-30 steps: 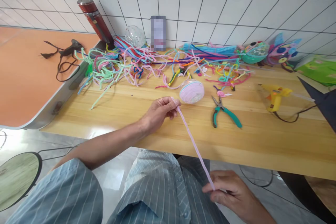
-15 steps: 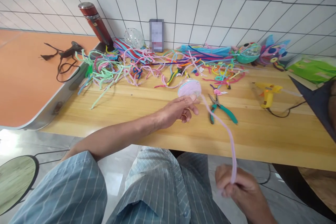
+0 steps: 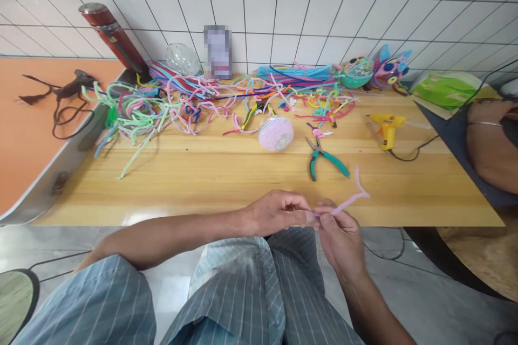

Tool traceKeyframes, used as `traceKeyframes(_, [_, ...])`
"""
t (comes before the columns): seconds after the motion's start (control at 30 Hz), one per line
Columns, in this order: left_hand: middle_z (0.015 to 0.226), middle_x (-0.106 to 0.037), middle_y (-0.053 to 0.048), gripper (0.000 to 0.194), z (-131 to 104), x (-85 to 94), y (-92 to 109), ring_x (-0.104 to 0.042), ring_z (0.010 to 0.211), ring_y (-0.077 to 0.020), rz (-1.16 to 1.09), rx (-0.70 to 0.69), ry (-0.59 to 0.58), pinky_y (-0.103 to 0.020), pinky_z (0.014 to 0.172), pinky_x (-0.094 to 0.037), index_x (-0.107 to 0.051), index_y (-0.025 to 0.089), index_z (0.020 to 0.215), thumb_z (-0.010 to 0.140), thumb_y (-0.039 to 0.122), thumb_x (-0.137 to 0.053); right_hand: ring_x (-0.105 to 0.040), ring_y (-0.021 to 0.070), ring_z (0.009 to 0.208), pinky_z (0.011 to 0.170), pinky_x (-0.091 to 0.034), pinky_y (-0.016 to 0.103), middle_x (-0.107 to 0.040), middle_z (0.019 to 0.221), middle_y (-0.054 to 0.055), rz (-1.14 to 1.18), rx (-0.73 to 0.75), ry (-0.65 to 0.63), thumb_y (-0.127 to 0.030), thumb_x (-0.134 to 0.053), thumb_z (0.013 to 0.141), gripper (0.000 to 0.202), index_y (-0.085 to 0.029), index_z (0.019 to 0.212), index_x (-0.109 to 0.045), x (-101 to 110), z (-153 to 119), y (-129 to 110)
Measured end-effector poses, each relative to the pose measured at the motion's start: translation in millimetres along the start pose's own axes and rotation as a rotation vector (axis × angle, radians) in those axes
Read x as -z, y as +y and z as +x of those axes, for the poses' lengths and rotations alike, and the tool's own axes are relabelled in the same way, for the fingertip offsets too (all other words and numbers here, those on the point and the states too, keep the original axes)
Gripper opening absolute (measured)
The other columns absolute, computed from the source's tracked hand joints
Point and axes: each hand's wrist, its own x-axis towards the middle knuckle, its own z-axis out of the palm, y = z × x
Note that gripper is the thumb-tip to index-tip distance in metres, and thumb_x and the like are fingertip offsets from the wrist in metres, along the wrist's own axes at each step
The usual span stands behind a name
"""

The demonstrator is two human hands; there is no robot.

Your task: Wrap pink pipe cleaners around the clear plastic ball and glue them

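Both hands meet at the table's front edge. My left hand [image 3: 283,211] pinches one end of a light purple fuzzy stem [image 3: 348,202]. Right beside it, my right hand [image 3: 340,232] grips the same stem, whose bent free part sticks out to the right. Beyond the hands a ball wrapped in pale purple stems [image 3: 276,133] rests on the wooden table [image 3: 226,178], touched by neither hand. Pliers with teal handles [image 3: 327,160] lie open to the right of the ball.
Tangled colored stems [image 3: 141,110] spread along the wall, with a red flask [image 3: 115,40], a phone [image 3: 218,53] and a clear ball [image 3: 183,59]. At the right are a yellow glue gun [image 3: 387,129], a green packet [image 3: 445,91] and another person's arm [image 3: 491,145].
My left hand has let go of the wrapped ball and come back to the table edge. My right hand has risen to meet it with the stem. The view has shifted right.
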Motion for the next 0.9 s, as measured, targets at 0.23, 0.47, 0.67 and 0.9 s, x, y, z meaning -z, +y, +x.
traceKeyframes(0.23, [0.075, -0.064, 0.004, 0.028, -1.7, 10.5, 0.6, -0.045, 0.063, -0.0061, -0.083, 0.032, 0.076, -0.022, 0.061, -0.035, -0.07, 0.015, 0.088, 0.087, 0.043, -0.074, -0.051, 0.0109, 0.054, 0.05, -0.043, 0.025, -0.061, 0.063, -0.002, -0.274, 0.046, -0.065, -0.047, -0.084, 0.087, 0.031, -0.022, 0.071, -0.074, 8.8, 11.0, -10.4])
traceKeyframes(0.47, [0.071, -0.063, 0.004, 0.021, -3.7, 22.1, -0.7, -0.042, 0.056, -0.0051, -0.132, 0.054, 0.128, -0.021, 0.054, -0.033, -0.072, 0.015, 0.091, 0.088, 0.035, -0.07, -0.065, 0.0167, 0.067, 0.071, -0.058, 0.035, -0.072, 0.078, -0.001, -0.725, 0.527, -0.018, -0.028, -0.081, 0.089, 0.021, -0.029, 0.109, -0.079, 9.6, 16.5, -29.4])
traceKeyframes(0.67, [0.076, -0.064, 0.003, 0.023, -5.0, 25.9, 2.4, -0.047, 0.063, -0.007, -0.076, -0.037, 0.095, -0.021, 0.06, -0.038, -0.073, 0.015, 0.095, 0.095, 0.038, -0.067, -0.072, 0.013, 0.068, 0.065, -0.058, 0.025, -0.078, 0.081, -0.002, -0.609, 0.282, -0.217, -0.028, -0.077, 0.094, 0.016, -0.032, 0.109, -0.082, -10.2, 32.6, -37.6])
traceKeyframes(0.9, [0.081, -0.064, 0.003, 0.02, -2.9, 37.5, 5.9, -0.054, 0.076, -0.0094, 0.104, -0.193, 0.124, -0.022, 0.077, -0.044, -0.071, 0.016, 0.093, 0.1, 0.033, -0.063, -0.067, 0.0102, 0.062, 0.059, -0.056, 0.021, -0.079, 0.082, -0.001, -0.434, 0.124, -0.269, -0.027, -0.083, 0.089, 0.002, -0.028, 0.09, -0.081, -13.3, 56.6, -41.4])
